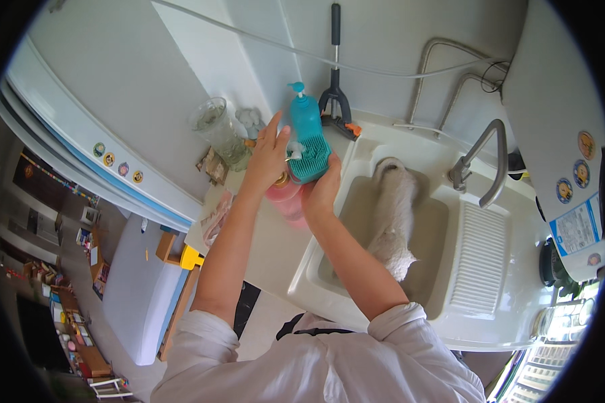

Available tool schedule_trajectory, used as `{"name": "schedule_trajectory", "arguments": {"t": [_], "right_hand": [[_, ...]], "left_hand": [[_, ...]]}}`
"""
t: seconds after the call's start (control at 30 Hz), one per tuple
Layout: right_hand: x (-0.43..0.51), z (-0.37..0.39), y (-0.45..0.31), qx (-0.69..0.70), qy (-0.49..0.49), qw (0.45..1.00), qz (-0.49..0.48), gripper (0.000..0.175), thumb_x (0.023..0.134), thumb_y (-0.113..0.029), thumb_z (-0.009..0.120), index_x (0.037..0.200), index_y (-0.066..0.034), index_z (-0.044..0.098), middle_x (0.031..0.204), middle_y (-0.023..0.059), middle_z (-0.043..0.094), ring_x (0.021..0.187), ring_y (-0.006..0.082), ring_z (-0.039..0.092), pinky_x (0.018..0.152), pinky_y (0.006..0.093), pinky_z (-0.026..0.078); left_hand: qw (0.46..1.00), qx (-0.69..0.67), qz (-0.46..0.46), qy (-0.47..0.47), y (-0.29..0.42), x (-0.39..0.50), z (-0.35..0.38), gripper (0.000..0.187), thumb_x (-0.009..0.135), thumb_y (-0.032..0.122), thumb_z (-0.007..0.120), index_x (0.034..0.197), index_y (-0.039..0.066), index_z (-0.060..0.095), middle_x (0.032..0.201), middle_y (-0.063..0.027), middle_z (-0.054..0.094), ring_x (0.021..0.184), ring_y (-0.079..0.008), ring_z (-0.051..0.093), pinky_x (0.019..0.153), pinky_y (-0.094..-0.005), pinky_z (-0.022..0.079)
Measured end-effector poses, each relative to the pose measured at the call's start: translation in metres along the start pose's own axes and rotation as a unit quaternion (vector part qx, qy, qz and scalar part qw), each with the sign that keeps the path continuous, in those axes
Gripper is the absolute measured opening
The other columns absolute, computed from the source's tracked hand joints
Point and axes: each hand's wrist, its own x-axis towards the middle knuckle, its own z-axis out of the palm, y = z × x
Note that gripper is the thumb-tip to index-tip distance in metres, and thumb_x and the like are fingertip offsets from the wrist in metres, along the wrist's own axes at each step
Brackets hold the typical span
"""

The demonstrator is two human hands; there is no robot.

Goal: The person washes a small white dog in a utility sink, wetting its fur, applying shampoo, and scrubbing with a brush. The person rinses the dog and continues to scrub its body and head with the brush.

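Observation:
My right hand (pixel 322 189) holds a teal silicone bristle brush (pixel 310 158) with its bristles up. White foam or lotion (pixel 296 150) lies at the brush's left end. My left hand (pixel 268 156) is over the pump head of a pink bottle (pixel 287 199), fingers stretched out; its hold on the pump cannot be made out. Just behind the brush stands a teal pump bottle (pixel 306 116). In the white laundry sink (pixel 310 262) to the right, a wet, light-furred small animal (pixel 396 216), seen from above, stands in shallow water.
A clear glass vase (pixel 224 136) and a small grey elephant figure (pixel 249 121) stand behind my left hand. A black grabber tool (pixel 336 95) leans on the wall. The grey faucet (pixel 484 161) and a ribbed washboard (pixel 480 259) are at the sink's right.

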Motion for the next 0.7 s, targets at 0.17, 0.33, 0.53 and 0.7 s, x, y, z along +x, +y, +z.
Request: {"name": "schedule_trajectory", "arguments": {"t": [0.17,0.33,0.53,0.7], "right_hand": [[-0.004,-0.005,-0.002,-0.046,-0.037,0.998,-0.011,0.050,0.099,-0.032,0.044,0.140,-0.0051,0.036,0.128,0.0100,0.052,0.115,0.0224,0.055,0.095,0.0392,0.047],[-0.014,-0.029,-0.025,-0.096,-0.161,0.982,0.013,0.064,0.095,-0.031,0.058,0.146,-0.0060,0.030,0.135,0.0087,0.049,0.124,0.0207,0.049,0.103,0.0401,0.041],[0.002,-0.036,-0.047,-0.122,-0.233,0.964,0.031,0.077,0.084,-0.006,0.070,0.148,-0.0042,0.026,0.137,0.0096,0.045,0.125,0.0218,0.048,0.105,0.0393,0.042],[0.000,-0.030,-0.034,-0.244,-0.233,0.939,-0.063,0.080,0.075,0.003,0.076,0.137,-0.0083,0.027,0.128,0.0076,0.043,0.120,0.0199,0.050,0.103,0.0374,0.044]], "left_hand": [[0.997,-0.074,-0.008,-0.003,-0.004,0.008,-0.007,0.060,0.102,0.050,0.036,0.144,0.008,0.042,0.143,-0.0202,0.046,0.136,-0.0315,0.039,0.112,-0.0380,0.028],[0.997,-0.076,-0.035,0.004,-0.010,0.004,-0.003,0.060,0.102,0.050,0.038,0.139,0.003,0.045,0.133,-0.0216,0.053,0.124,-0.0325,0.050,0.105,-0.0383,0.037],[0.993,-0.100,-0.054,0.011,-0.007,0.004,-0.003,0.061,0.101,0.049,0.039,0.135,0.000,0.048,0.132,-0.0225,0.054,0.124,-0.0342,0.051,0.104,-0.0383,0.037],[0.993,-0.109,-0.051,0.013,-0.004,0.008,0.001,0.062,0.101,0.050,0.039,0.135,-0.001,0.048,0.133,-0.0222,0.054,0.125,-0.0341,0.051,0.104,-0.0381,0.037]]}}
